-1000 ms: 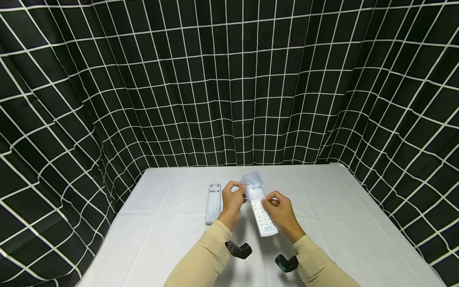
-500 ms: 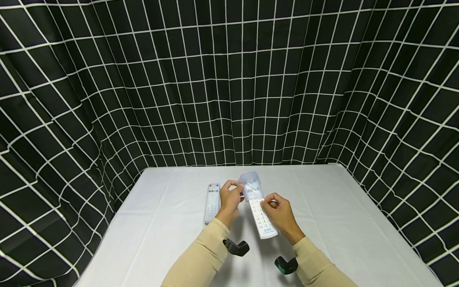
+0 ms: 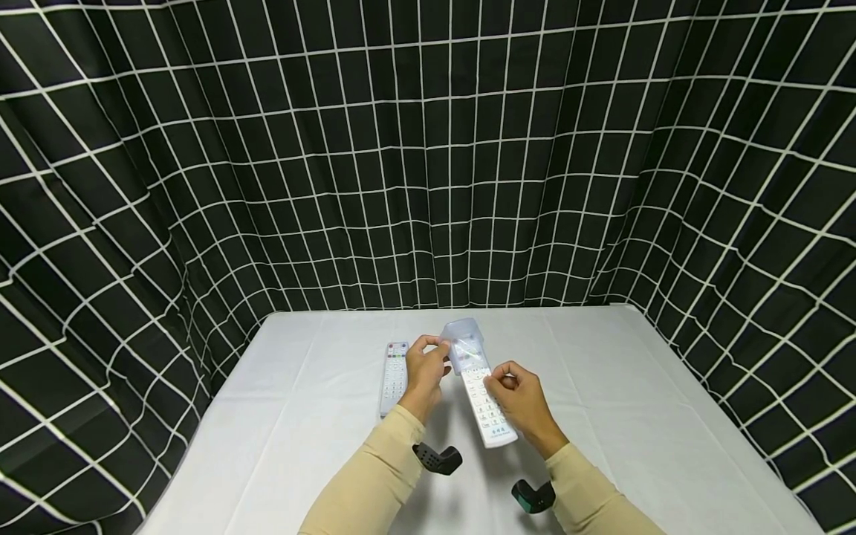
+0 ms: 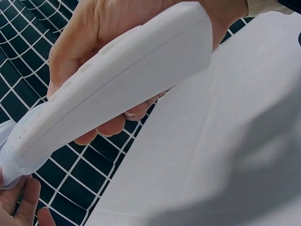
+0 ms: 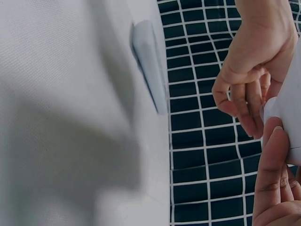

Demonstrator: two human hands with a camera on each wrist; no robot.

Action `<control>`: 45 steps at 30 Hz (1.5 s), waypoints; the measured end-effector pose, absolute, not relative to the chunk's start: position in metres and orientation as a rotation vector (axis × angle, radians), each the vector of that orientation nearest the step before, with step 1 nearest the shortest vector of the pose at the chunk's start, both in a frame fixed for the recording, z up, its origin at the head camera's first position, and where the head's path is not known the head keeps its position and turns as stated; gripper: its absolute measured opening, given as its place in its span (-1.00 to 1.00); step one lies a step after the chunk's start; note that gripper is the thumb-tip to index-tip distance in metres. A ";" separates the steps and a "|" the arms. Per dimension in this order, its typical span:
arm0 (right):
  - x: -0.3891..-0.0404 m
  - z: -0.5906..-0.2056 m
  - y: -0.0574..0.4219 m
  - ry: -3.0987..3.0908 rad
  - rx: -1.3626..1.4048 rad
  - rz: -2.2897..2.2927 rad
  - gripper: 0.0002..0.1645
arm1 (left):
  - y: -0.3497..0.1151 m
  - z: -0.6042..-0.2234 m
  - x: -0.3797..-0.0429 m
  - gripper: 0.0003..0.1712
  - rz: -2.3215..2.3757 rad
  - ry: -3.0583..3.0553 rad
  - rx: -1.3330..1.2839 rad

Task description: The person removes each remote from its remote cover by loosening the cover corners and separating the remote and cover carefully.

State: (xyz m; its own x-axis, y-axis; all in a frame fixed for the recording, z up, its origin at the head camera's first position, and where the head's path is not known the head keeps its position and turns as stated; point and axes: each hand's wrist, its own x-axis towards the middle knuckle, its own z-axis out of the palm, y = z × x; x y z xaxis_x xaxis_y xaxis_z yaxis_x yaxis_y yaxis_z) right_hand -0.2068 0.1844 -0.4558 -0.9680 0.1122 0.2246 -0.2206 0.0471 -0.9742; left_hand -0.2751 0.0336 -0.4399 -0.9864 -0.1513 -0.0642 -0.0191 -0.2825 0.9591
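Left hand (image 3: 424,371) pinches the clear sleeve (image 3: 468,349); right hand (image 3: 524,397) grips the white remote (image 3: 490,420), long axis running far-left to near-right.

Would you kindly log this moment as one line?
left hand: pinches translucent cover | right hand: grips white remote | cover: around remote's far end | second remote: on table

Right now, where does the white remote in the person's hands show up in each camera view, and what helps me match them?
Head: the white remote is slightly right of centre, in the lower half.
Left wrist: the white remote slants from the left edge up towards the top, right of centre.
Right wrist: only part of the white remote shows, cut off at the right edge.
Shared landmark: the dark gridded cloth.
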 end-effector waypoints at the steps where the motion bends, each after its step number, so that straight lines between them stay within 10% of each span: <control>1: -0.204 -0.452 0.184 -2.088 0.118 2.019 -0.89 | 0.033 -0.440 -0.275 -0.95 -2.443 -1.826 0.221; 45: -0.197 -0.457 0.184 -2.131 0.129 1.979 -0.88 | 0.030 -0.439 -0.282 -0.95 -2.445 -1.810 0.256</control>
State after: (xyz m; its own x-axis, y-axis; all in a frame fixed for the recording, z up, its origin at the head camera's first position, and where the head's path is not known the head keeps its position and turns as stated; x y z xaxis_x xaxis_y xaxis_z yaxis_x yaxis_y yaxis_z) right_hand -0.1969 0.1845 -0.4575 -0.9696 0.0917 0.2268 -0.2194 0.0839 -0.9720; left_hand -0.2820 0.0296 -0.4385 -0.9821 -0.1700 -0.0814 -0.0282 -0.2942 0.9553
